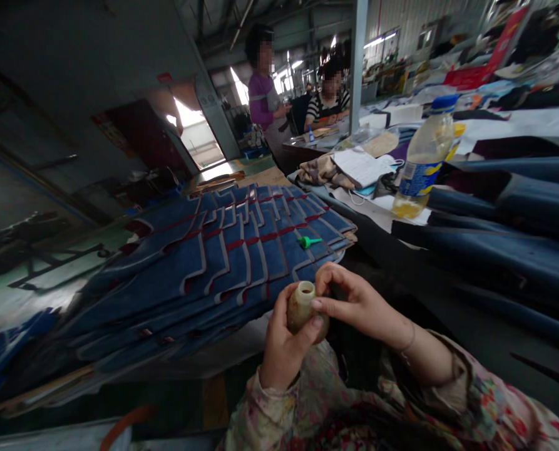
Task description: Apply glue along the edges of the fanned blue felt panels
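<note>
My left hand [286, 347] is wrapped round a small, squat, yellowish glue bottle [299, 315], tilted slightly, with its open neck facing up. At the bottle's neck and shoulder, my right hand [349, 300] has its fingers curled and its thumb pressed against the side. Whether anything small sits between those right fingers is hidden. A green nozzle cap [310, 242] lies apart from the bottle, on overlapping blue pieces [166, 275] with grey and dark red edging, just beyond my hands.
To the right stands a clear plastic drink bottle [422, 166] with a blue cap and some yellow liquid. Papers [364, 164] and cloth lie behind it, and long dark blue pieces [499, 247] fill the right side. Two people [263, 103] are farther back, near a grey post [357, 69].
</note>
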Motion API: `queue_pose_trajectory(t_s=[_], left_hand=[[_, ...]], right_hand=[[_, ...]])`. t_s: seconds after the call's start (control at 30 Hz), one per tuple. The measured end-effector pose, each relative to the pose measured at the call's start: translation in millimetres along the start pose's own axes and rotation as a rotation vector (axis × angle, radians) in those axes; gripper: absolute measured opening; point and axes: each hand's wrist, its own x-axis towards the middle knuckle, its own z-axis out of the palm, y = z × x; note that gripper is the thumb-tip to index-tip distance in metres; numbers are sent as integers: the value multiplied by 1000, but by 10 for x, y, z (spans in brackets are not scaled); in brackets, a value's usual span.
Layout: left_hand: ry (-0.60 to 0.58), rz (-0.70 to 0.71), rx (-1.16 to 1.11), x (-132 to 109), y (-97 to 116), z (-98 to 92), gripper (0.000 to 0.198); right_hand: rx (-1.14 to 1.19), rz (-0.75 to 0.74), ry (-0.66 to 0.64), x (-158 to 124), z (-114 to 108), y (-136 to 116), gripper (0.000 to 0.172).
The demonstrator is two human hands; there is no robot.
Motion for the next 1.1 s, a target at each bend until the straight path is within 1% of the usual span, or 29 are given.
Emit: queue_pose_trajectory(t_s=[0.17,0.27,0.37,0.5,0.57,0.67,0.8,1.0,1.1], left_hand=[[48,13,-33,-18,11,13,53],[67,17,-42,-25,27,19,53],[94,21,-33,-29,34,28,54],[121,15,12,-41,14,46,55],[132,12,45,-50,6,55,56],[127,16,59,-60,1,60,57],[123,13,14,-52,-52,44,57],[110,25,-181,-44,-196,42,58],[105,26,-268,-41,-218,64,57]], right_hand=[[-71,-28,-37,25,-32,-113,13],[-171,-53,-21,9,-31,-191,10],[-299,-139,17,-23,-3,-212,9],[-445,-287,42,-59,35,-171,11],[-485,-322,55,-69,52,-159,12],[-485,-307,90,-76,81,-167,14],[-424,-250,134,-71,119,-177,16],[-267,-194,160,-54,129,-129,18],[-254,-190,157,-45,120,-121,18]])
